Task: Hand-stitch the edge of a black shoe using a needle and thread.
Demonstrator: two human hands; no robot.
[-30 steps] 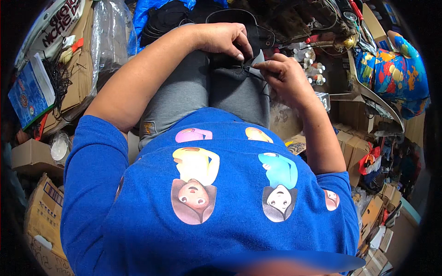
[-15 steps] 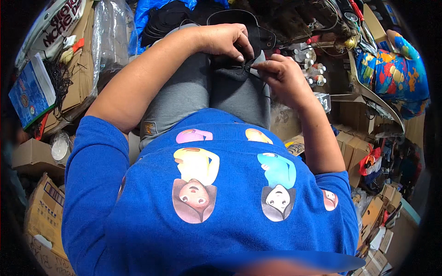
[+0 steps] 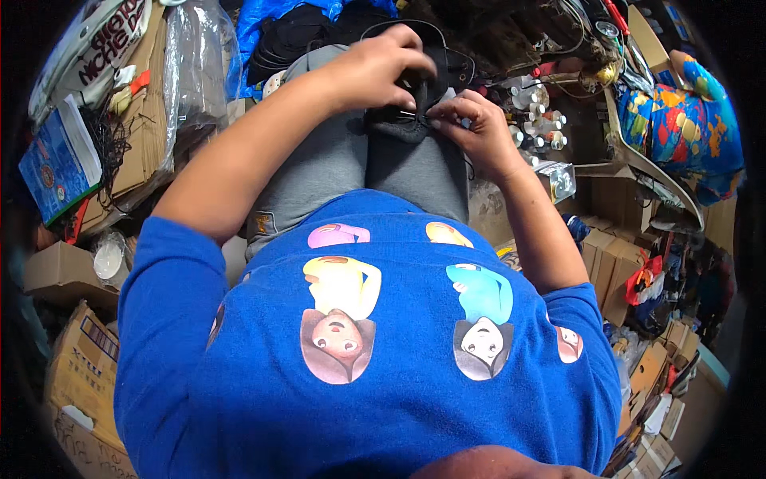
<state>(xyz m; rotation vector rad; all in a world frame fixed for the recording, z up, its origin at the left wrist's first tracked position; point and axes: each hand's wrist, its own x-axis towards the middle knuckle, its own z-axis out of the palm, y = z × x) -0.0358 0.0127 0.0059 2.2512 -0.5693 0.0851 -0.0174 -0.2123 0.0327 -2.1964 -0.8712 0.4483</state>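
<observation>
Soft black fabric piece (image 3: 397,130) lies on my grey cloth trousers (image 3: 307,156). My left hand (image 3: 383,70): blurred, thumb and fingers apart over it. My right hand (image 3: 477,132): at its right edge; cannot tell whether pinching.

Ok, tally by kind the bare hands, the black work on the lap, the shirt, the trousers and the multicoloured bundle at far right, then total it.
Hands: 2 (left hand, right hand)
Black piece on the lap: 1
Blue shirt: 1
Grey trousers, as a pair: 1
Multicoloured bundle: 1
Total: 6
</observation>
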